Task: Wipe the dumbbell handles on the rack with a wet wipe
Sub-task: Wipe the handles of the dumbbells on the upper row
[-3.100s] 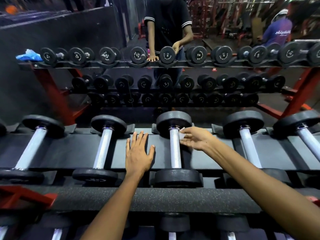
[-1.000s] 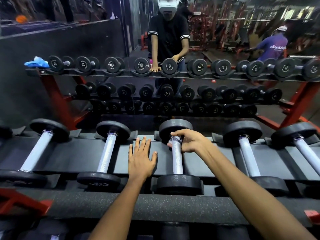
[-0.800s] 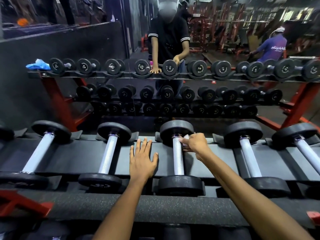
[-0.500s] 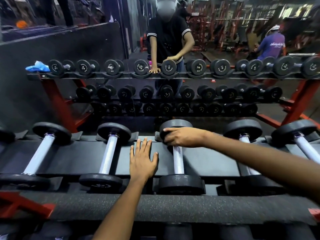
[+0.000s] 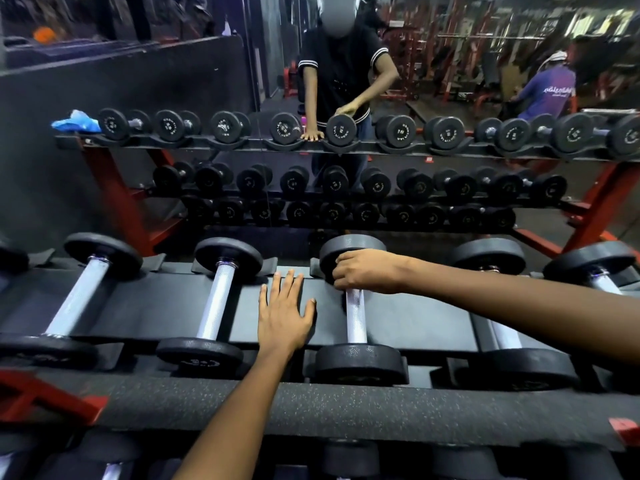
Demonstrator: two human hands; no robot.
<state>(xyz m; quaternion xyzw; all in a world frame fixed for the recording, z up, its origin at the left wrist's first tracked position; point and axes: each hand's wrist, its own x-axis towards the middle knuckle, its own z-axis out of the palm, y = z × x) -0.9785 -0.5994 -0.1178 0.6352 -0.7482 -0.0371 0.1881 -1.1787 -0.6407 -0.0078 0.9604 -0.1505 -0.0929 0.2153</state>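
Head view: dim gym, black dumbbell rack (image 5: 166, 306) in front of a mirror.
Right hand (image 5: 367, 270): fingers curled over the far end of the knurled silver handle (image 5: 356, 320), right against the far black round head; the wet wipe is hidden, cannot tell if it sits under the palm.
Gripped dumbbell (image 5: 360, 363): third from the left on the near shelf, lying front to back, pebbled black near head, bright steel bar.
Left hand (image 5: 284, 315): flat, fingers straight and spread, pressed on the smooth black shelf just left of that handle.
Neighbour dumbbells (image 5: 218, 306): same black heads, silver bars, apart on either side.
Front rail (image 5: 346, 410): speckled black rubber-like padding, red bracket corners.
Writing: pale lettering on the reflected weight faces (image 5: 341, 129) and on the purple shirt (image 5: 554, 90), too small to read.
Blue crumpled bag (image 5: 74, 121): at the reflected top shelf's left end.
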